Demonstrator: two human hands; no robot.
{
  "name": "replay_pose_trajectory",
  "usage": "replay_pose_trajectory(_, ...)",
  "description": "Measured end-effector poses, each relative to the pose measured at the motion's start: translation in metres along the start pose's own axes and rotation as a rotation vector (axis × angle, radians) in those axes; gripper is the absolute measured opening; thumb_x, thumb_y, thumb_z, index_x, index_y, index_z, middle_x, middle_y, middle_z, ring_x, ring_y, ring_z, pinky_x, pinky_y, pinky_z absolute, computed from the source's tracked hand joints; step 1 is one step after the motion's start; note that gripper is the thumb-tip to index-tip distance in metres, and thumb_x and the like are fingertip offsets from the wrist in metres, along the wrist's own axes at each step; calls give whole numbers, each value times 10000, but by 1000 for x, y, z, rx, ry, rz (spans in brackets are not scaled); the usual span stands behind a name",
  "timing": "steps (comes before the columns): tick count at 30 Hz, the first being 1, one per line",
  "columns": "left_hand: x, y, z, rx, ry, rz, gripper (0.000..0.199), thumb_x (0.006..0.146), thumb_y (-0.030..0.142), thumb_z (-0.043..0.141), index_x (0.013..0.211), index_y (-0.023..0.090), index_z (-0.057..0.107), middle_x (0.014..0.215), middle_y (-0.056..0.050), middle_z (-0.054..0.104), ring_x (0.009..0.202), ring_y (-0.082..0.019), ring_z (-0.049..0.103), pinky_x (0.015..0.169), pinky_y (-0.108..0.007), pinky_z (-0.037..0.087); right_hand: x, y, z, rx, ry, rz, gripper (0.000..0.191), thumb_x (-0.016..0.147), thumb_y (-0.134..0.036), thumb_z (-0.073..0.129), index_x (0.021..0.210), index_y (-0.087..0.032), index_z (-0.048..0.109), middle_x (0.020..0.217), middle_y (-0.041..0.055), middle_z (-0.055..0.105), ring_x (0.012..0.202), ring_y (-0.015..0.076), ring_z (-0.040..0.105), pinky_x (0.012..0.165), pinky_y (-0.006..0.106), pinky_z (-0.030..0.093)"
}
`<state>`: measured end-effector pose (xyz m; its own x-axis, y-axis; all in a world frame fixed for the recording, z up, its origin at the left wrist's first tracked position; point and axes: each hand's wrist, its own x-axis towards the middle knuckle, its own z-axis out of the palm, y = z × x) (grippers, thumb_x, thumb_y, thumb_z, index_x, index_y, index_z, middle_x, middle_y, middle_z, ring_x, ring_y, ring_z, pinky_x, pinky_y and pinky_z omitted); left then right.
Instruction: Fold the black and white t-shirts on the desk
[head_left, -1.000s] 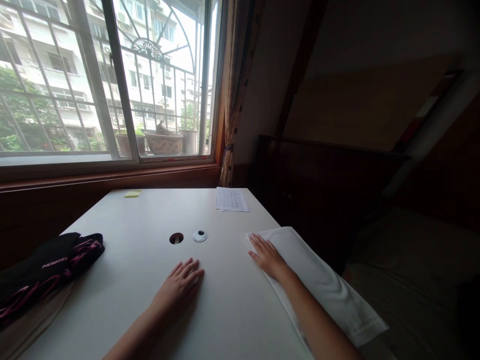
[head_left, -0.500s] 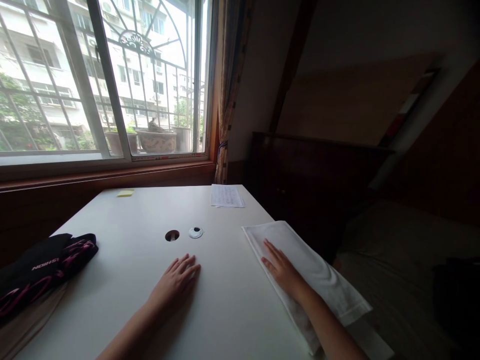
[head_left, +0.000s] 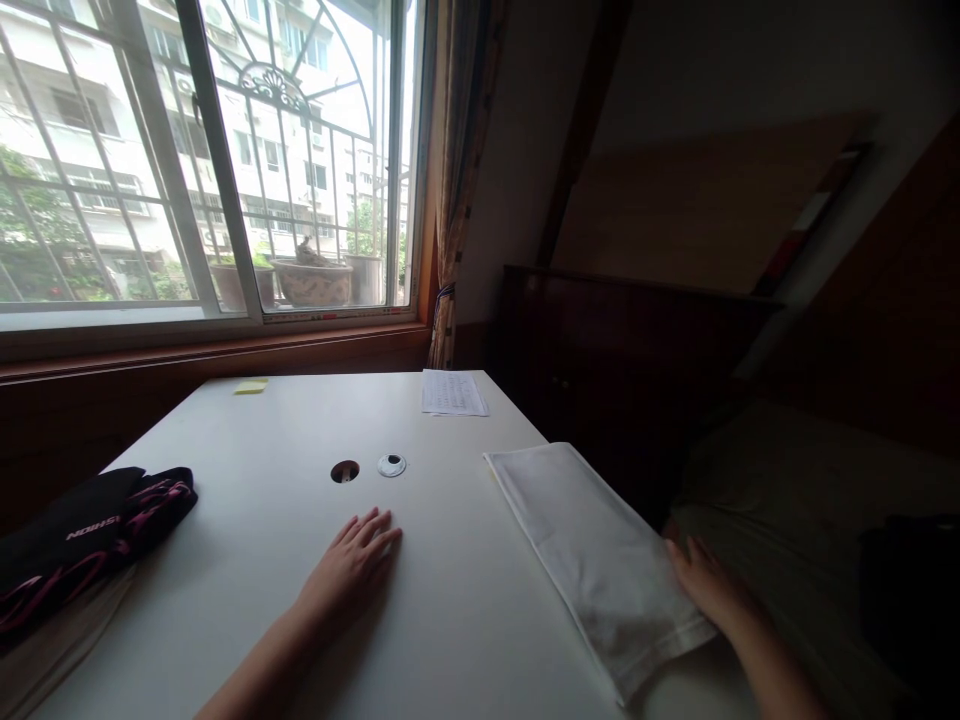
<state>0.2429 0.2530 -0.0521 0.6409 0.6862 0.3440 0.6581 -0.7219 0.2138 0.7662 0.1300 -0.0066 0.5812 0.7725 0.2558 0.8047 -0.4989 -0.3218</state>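
Note:
My left hand [head_left: 361,550] lies flat on the white table [head_left: 450,610], palm down and fingers spread, holding nothing. To its right is a folded white cloth [head_left: 592,540], laid lengthwise along the table's right side. At the cloth's right edge is my right hand [head_left: 699,578], its fingers apart and pointing forward. The fingers lie against the edge or just beside it; whether any cloth is under them I cannot tell. A hemmed end of the cloth shows near the right wrist, with soft wrinkles in front of it.
A black and pink bag-like item [head_left: 112,540] sits at the left. Beyond my left hand are a round hole [head_left: 345,471] and its white cover [head_left: 391,465]. Printed papers [head_left: 454,392] and a yellow note [head_left: 251,386] lie at the far edge, below a window.
My right hand has moved right and nearer, from the top of the cloth to its right edge. The cloth's near right end has drawn inward. My left hand has stayed put.

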Motion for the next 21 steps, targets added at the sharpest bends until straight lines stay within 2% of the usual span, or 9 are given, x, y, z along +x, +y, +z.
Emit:
replay_pose_trajectory(3,0,1,-1,9,-6,-4,390,1011,325,455,1387,333,559,1499,-49,524,1418,-280,432,1164,-542,356,0,-4,3,-13,-2,-104,331,967,-451,575,1250,-283,612,1336,93,583,1117,228,602,914,432,554)
replay_pose_trajectory(5,0,3,-2,13,-6,-7,394,1008,313,458,1388,330,559,1498,-54,524,1417,-280,434,1165,-539,354,-3,-14,11,-19,-15,-172,364,979,-451,542,1292,-278,608,1422,94,543,1232,248,558,1029,450,485)
replay_pose_trajectory(9,0,4,-4,18,-12,-15,397,1001,309,470,1387,331,559,1499,-49,523,1422,-278,426,1167,-536,353,-18,-50,37,-87,-127,-475,551,1012,-473,335,1483,-223,471,1583,74,390,1468,262,329,1195,477,291)
replay_pose_trajectory(12,0,4,-4,23,-23,-13,404,1000,303,468,1394,328,552,1507,-52,513,1428,-282,416,1170,-543,346,-40,-80,47,-105,-194,-650,617,1018,-509,297,1555,-208,337,1612,80,323,1492,240,279,1211,490,253)
replay_pose_trajectory(15,1,4,-4,21,-33,-18,411,1000,302,464,1404,326,541,1513,-54,506,1428,-286,415,1169,-547,346,-64,-101,44,-94,-222,-750,641,1008,-538,348,1568,-230,302,1632,75,268,1509,244,228,1223,497,215)
replay_pose_trajectory(17,1,5,-5,18,-39,-22,411,1002,302,459,1405,327,538,1511,-52,508,1431,-283,412,1173,-545,341,-77,-111,39,-77,-300,-831,632,1005,-546,366,1564,-255,312,1636,57,258,1517,251,196,1236,506,165)
replay_pose_trajectory(19,1,6,-7,14,-43,-23,409,1003,302,458,1404,323,540,1511,-54,509,1435,-282,404,1178,-544,332,-81,-121,34,-26,-402,-899,621,1010,-551,359,1568,-284,296,1638,38,259,1513,237,214,1243,486,152)
replay_pose_trajectory(21,1,7,-9,12,-45,-25,404,1004,302,456,1398,316,545,1508,-60,511,1434,-281,406,1180,-545,328,-72,-133,30,42,-411,-890,609,1025,-536,326,1579,-292,258,1641,39,260,1498,217,260,1240,449,191)
